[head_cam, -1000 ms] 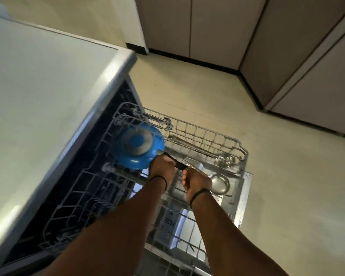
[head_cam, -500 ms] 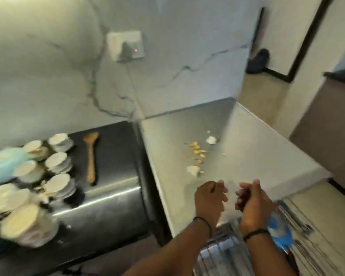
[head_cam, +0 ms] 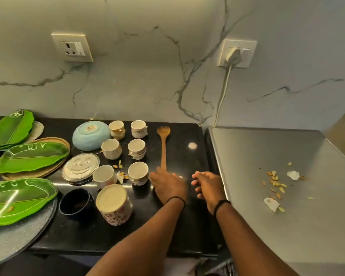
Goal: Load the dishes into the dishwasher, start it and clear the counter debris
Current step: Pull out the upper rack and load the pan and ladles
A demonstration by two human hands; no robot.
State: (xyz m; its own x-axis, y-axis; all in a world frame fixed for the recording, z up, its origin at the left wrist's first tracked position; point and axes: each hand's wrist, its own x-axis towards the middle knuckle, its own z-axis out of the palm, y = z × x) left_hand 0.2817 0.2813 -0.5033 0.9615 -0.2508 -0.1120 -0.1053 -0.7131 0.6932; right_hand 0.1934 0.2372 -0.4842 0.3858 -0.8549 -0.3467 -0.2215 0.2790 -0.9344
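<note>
My left hand (head_cam: 168, 186) lies over the near end of the wooden spoon (head_cam: 163, 145), hiding the tip of its handle; whether my fingers have closed on it I cannot tell. My right hand (head_cam: 206, 186) hovers just beside it, fingers loosely curled, holding nothing, slightly blurred. The spoon is pale brown, its bowl pointing toward the wall, lying on the black counter (head_cam: 187, 216). Left of my left hand stand small white cups (head_cam: 138, 172), a patterned mug (head_cam: 114, 204) and an upturned blue bowl (head_cam: 91, 135). Green leaf plates (head_cam: 31, 157) are cut off at the left edge. Seed scraps (head_cam: 276, 183) lie on the steel top (head_cam: 287, 226), right of my right hand.
</note>
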